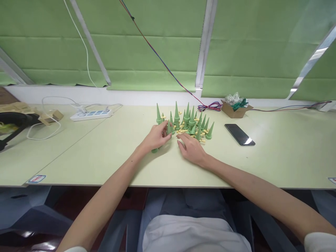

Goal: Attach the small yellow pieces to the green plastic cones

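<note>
My left hand is closed around a small green cone, thumb in front and fingers behind it. A round green base shows on the table just below this hand. My right hand is at the near edge of the pile, its thumb apart from its bent fingers. Its fingertips reach small yellow pieces, and I see nothing held in it. Behind both hands stand several green cones with round bases, some stacked taller, with yellow pieces among them. One green cone stands at the right end.
A black phone lies to the right. Behind it, a cardboard box holds clear and green plastic, beside a coiled red-and-blue cable. A white power strip lies at the back left, near a black object and cardboard.
</note>
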A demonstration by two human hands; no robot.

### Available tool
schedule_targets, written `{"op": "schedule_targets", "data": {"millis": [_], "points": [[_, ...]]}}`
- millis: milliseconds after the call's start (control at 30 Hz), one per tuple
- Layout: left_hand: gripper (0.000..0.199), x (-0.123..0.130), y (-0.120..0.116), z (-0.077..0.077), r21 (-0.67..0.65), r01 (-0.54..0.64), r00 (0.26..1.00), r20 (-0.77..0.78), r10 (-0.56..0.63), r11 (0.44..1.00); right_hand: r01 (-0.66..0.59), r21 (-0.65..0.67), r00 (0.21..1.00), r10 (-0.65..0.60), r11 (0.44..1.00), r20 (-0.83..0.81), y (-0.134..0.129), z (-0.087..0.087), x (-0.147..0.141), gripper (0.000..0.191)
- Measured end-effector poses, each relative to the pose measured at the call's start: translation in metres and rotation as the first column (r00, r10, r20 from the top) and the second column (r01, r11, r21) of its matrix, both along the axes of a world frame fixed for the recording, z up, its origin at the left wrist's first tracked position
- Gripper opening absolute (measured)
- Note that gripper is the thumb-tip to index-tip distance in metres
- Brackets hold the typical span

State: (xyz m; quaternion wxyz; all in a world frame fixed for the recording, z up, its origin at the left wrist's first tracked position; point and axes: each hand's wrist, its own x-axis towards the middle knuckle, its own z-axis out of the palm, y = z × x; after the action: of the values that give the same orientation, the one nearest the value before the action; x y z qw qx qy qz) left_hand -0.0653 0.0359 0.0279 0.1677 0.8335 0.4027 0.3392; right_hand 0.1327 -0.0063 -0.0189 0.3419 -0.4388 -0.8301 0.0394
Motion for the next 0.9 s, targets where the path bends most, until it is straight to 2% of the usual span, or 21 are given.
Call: {"op": "schedule_targets", "data": {"millis": [100,200,400,733,900], "points": [[0.024,-0.004,0.002,-0.001,0.01,-0.015,0.999,0.031,0.015,1.0,0.012,-0.068,0.981,0.001,0.998,0.193,-0.005,0.002,-0.005,0.036],[0.022,-0.006,0.005,-0.004,-0.009,-0.016,0.996,0.087,0.016,1.0,0.076,-0.109,0.944,-0.037,0.991,0.328,-0.008,0.007,-0.01,0.04],[0.021,-0.001,0.01,-0.018,-0.051,-0.023,0.976,0.215,0.033,0.998,0.171,-0.088,0.831,-0.096,0.981,0.547,-0.001,0.019,-0.021,0.048],[0.022,0.01,0.012,-0.027,-0.17,-0.016,0.923,0.377,0.081,0.985,0.435,-0.194,0.787,-0.267,0.879,0.556,0.025,0.027,-0.045,0.038],[0.026,0.012,0.013,-0.029,-0.281,0.003,0.875,0.466,0.133,0.96,0.444,-0.213,0.792,-0.27,0.871,0.547,0.032,0.032,-0.047,0.039]]}}
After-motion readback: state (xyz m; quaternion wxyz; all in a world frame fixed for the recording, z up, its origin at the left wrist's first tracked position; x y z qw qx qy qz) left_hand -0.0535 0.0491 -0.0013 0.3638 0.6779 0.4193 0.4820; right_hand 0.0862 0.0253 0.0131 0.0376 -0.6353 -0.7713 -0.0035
